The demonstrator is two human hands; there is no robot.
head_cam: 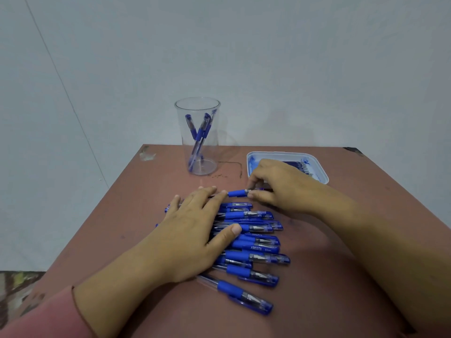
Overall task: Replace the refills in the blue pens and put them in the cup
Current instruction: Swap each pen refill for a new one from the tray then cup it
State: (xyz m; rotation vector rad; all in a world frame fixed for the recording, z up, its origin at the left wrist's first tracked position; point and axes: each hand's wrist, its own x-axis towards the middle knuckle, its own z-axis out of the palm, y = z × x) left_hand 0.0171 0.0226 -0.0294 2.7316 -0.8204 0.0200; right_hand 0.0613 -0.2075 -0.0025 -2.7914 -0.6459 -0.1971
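Note:
Several blue pens (253, 245) lie in a row on the brown table (341, 264). My left hand (192, 230) rests flat on the row, fingers straight, thumb on one pen. My right hand (275, 186) pinches one blue pen (238, 193) at the joint beside its rubber grip, just beyond the row. My left fingertips touch that pen's other end. A clear plastic cup (198, 136) at the back holds three blue pens upright. A white tray (322, 172) behind my right hand holds several refills (301, 165); my hand hides part of it.
The table ends at a pale wall behind the cup and tray. Its left edge drops to a light floor and a patterned mat (17, 289). Bare tabletop lies left of the pens and at the front right.

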